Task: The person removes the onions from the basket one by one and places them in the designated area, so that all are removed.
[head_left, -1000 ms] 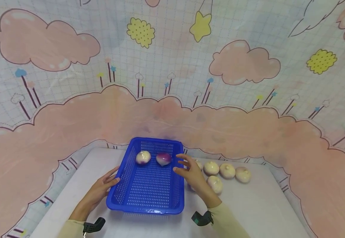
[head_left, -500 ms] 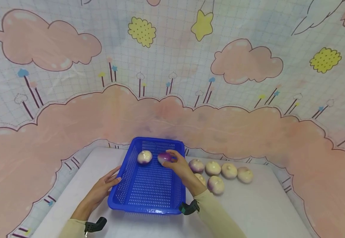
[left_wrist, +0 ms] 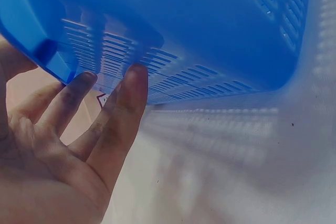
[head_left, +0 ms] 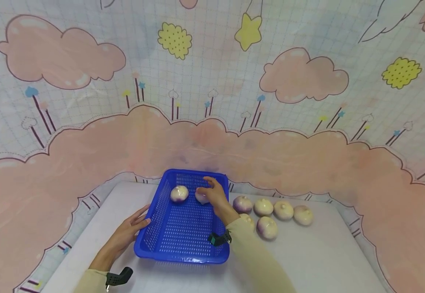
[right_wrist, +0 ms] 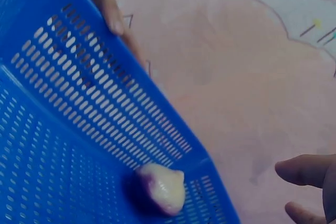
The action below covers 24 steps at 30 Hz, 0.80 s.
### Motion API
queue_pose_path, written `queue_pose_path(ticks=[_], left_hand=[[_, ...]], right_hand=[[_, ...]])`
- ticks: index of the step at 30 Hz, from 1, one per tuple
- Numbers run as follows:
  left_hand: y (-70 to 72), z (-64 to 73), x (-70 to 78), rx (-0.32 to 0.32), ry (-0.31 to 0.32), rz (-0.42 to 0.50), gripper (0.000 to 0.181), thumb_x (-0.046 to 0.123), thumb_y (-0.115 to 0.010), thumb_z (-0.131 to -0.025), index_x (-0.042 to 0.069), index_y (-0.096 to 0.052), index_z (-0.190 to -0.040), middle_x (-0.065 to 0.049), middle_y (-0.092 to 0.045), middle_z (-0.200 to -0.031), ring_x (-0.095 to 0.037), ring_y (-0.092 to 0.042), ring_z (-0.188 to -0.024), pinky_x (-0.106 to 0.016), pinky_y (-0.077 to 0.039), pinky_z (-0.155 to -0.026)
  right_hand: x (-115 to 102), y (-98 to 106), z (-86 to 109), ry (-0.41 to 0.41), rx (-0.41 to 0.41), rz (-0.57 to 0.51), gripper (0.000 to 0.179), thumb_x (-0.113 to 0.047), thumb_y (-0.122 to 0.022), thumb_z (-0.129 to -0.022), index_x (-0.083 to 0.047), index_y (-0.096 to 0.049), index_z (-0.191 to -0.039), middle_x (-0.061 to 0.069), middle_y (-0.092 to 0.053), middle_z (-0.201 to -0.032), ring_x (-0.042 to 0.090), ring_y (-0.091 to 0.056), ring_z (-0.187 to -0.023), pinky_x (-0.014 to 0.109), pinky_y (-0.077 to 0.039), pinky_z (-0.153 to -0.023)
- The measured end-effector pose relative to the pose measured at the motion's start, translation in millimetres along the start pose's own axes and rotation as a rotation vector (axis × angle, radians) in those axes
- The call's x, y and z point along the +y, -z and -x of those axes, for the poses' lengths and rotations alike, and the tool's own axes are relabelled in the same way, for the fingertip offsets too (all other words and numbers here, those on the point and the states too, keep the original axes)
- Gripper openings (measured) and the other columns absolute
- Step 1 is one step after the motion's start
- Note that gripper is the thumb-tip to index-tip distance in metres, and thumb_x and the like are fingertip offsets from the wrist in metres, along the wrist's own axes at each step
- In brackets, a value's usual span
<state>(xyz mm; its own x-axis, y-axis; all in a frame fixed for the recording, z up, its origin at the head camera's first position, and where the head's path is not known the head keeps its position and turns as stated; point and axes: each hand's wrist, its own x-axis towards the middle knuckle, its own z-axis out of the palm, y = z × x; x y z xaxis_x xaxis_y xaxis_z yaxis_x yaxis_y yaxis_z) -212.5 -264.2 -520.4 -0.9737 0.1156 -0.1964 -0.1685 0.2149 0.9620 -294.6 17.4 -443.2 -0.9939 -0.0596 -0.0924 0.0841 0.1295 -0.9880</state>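
Observation:
In the head view a blue plastic basket (head_left: 183,257) stands on the white table, with two white-and-purple turnips at its far end. My left hand (head_left: 124,234) rests along the basket's left side, thumb at the rim. In the left wrist view the straight fingers (left_wrist: 131,98) touch the outer wall. My right hand (head_left: 216,199) is over the far right of the basket, fingers apart, partly covering the right turnip (head_left: 201,196). The left turnip (head_left: 179,194) lies beside it, near the left wall. Nothing shows between the right fingers (right_wrist: 307,170) in the right wrist view.
Several more turnips (head_left: 267,228) lie on the white table (head_left: 318,252) to the right of the basket, one partly behind the right forearm. A patterned cloth backdrop (head_left: 212,146) rises behind the table.
My right hand has moved left from beside the basket's right wall, reached the right turnip, then its fingers spread and shifted slightly forward. The left hand stays on the basket.

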Motion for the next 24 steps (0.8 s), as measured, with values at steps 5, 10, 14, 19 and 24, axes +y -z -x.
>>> queue_pose_path(ticks=[5,10,14,19,24], left_hand=[[-0.3,1.1,0.8,0.000,-0.003,-0.005,0.072,0.047,-0.058,-0.087,0.033,-0.021,-0.148,-0.014,-0.028,-0.153,-0.043,-0.031,-0.137,-0.062,-0.039,-0.099],[-0.5,0.5,2.0,0.000,-0.001,0.012,0.070,0.045,-0.058,-0.088,0.033,-0.023,-0.147,-0.014,-0.029,-0.153,-0.042,-0.033,-0.137,-0.062,-0.039,-0.099],[-0.2,-0.1,2.4,0.000,0.000,0.017,0.070,0.045,-0.058,-0.088,0.033,-0.023,-0.147,-0.014,-0.029,-0.153,-0.042,-0.033,-0.137,-0.062,-0.039,-0.099],[0.0,-0.6,2.9,0.006,0.001,0.015,0.070,0.046,-0.058,-0.088,0.033,-0.023,-0.147,-0.014,-0.029,-0.153,-0.042,-0.032,-0.137,-0.062,-0.039,-0.099],[-1.0,-1.2,2.1,0.006,0.004,0.019,0.070,0.045,-0.058,-0.088,0.033,-0.023,-0.147,-0.015,-0.029,-0.153,-0.042,-0.034,-0.136,-0.061,-0.040,-0.098]], right_hand=[[9,-7,-14.8,-0.023,0.080,0.001,0.054,-0.016,-0.069,-0.079,-0.014,-0.052,-0.130,0.016,-0.039,-0.146,0.038,-0.044,-0.129,0.049,-0.037,-0.107],[19,-13,-24.9,-0.051,0.127,-0.006,0.051,-0.016,-0.069,-0.080,-0.016,-0.054,-0.128,0.012,-0.044,-0.143,0.035,-0.048,-0.126,0.048,-0.040,-0.104],[24,-17,-31.4,-0.052,0.168,0.041,0.051,-0.019,-0.071,-0.079,-0.020,-0.055,-0.128,0.010,-0.047,-0.141,0.032,-0.050,-0.123,0.046,-0.042,-0.103],[26,-21,-35.5,-0.077,0.160,0.105,0.057,-0.019,-0.073,-0.076,-0.020,-0.054,-0.129,0.014,-0.046,-0.141,0.034,-0.052,-0.120,0.047,-0.043,-0.100],[29,-22,-39.7,-0.107,0.143,0.163,0.058,-0.016,-0.074,-0.076,-0.019,-0.053,-0.130,0.014,-0.052,-0.134,0.032,-0.056,-0.115,0.047,-0.045,-0.098]])
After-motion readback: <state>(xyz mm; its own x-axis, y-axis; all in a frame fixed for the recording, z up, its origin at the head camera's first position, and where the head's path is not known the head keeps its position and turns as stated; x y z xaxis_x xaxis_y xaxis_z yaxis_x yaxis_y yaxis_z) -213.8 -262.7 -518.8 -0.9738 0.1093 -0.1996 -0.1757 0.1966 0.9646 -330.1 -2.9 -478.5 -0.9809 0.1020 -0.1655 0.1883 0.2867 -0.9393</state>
